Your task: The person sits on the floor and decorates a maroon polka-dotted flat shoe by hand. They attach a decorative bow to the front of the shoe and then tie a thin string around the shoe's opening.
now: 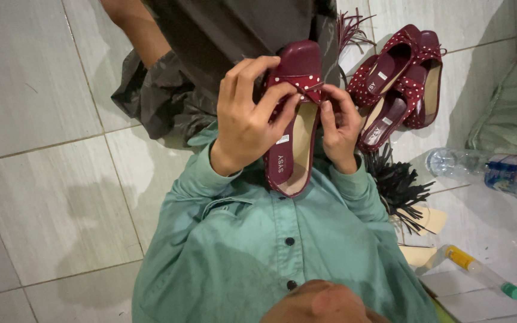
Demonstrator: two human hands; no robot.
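Observation:
I hold a dark red sandal (297, 128) with a white-dotted bow strap up in front of my chest, toe pointing away from me. My left hand (248, 113) grips its left side, fingers curled over the bow. My right hand (339, 128) pinches the strap at the right edge of the bow. The beige insole faces me. I wear a green buttoned shirt (258, 239) and sit on a tiled floor.
Several matching red dotted sandals (399, 84) lie piled on the tiles to the right. A plastic water bottle (486, 170) lies at the far right, a tube with yellow and green ends (480, 272) at lower right, and black fringe (399, 185) beside my right arm.

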